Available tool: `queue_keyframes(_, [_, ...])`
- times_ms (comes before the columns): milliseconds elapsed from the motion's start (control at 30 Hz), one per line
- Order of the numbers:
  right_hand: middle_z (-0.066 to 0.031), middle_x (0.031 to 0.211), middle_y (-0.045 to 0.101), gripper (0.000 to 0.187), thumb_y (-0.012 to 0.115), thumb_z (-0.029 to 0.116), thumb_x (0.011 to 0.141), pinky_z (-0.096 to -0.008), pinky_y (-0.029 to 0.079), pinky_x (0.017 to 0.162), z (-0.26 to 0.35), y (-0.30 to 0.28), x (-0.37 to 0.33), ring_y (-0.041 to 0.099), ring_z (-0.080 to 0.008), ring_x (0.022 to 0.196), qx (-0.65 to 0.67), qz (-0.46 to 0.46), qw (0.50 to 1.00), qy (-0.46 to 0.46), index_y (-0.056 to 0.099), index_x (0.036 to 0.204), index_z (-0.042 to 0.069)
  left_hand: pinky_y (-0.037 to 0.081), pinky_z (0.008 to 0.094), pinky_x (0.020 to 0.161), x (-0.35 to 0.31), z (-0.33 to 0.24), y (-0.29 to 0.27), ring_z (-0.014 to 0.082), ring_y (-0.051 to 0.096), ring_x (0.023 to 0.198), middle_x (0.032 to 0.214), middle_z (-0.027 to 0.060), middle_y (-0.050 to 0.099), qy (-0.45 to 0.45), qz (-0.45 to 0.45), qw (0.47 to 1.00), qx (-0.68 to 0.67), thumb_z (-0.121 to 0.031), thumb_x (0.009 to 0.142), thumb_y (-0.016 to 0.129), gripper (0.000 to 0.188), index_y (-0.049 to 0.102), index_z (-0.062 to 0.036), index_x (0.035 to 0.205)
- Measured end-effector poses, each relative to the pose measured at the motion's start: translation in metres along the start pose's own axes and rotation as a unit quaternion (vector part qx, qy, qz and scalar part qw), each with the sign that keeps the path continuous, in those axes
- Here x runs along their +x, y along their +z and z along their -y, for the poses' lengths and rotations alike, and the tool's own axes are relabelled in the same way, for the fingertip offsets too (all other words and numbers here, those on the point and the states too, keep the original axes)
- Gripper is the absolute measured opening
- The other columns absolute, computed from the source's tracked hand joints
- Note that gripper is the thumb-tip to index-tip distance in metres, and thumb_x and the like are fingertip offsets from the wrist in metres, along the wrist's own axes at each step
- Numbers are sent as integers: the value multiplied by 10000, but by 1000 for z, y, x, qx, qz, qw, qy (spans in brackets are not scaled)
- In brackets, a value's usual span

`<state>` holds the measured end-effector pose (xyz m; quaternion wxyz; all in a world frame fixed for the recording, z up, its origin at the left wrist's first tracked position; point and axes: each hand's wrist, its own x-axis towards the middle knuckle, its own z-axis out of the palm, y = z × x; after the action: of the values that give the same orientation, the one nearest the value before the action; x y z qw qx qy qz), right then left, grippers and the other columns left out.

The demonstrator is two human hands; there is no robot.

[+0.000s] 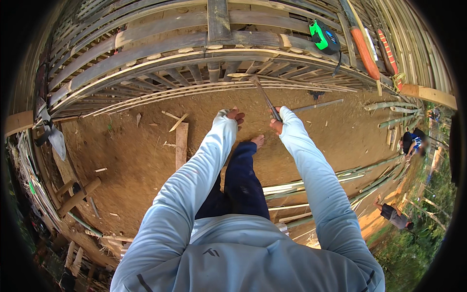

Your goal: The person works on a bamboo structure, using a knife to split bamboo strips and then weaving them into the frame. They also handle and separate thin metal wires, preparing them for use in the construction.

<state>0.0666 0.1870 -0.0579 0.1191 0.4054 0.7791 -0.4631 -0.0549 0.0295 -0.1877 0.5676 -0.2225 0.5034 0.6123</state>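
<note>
My right hand [278,120] is closed round the lower handle of a hammer [265,97]. The hammer slants up and away, its head by the lower edge of a bamboo slat frame [160,92]. To its left, my left hand [235,118] hovers over the dirt with fingers loosely bent and a little apart; nothing shows in it. Both arms wear light blue sleeves that reach onto the hands. Below and between the hands a bare foot [258,141] stands on the ground.
On the bamboo lie a green and black tape measure [325,38], an orange-handled tool [365,51] and a red sheath [387,52]. A trowel [54,136] is at left. A plank [181,146] and bamboo poles [335,177] lie on the dirt. Two people [413,143] are at right.
</note>
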Motion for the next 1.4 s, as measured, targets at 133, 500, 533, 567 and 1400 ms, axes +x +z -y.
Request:
queue_keyframes(133, [-81,836,623,276,608,54,855,-301,464,653,-10,11,-2,589,-164,736,-82,-78,992,-50,579,1129,64,447,414,828,3,-4,0,236,587,1000,1179,103,626,17,28,999,-8,-346,925,584,429,502,-63,1236])
queue_keyframes(500, [-11,743,567,258,560,-4,893,-244,393,506,-10,36,-6,468,-77,579,112,-110,988,-1,575,1143,60,465,410,855,-10,-22,67,248,591,1031,1158,127,623,92,120,988,25,-347,910,599,451,517,-22,1212])
queue_keyframes(533, [-12,749,566,261,555,-8,893,-244,400,511,-12,36,-6,470,-78,582,57,-125,990,-33,572,1145,58,465,414,857,-11,-22,70,247,598,1014,1138,126,629,109,121,986,34,-351,909,601,441,533,-19,1190])
queue_keyframes(567, [-13,754,565,264,551,-12,893,-243,407,516,-15,36,-7,471,-78,585,1,-139,988,-66,570,1147,56,465,417,858,-11,-20,74,247,605,998,1119,124,635,127,122,983,43,-356,907,603,432,548,-15,1168])
queue_keyframes(1400, [-32,969,607,365,622,132,820,-275,423,769,-22,8,4,524,-127,846,217,49,975,-23,556,1169,48,503,301,576,-42,-25,91,193,653,726,986,199,660,210,9,966,152,-352,867,652,626,475,95,1268])
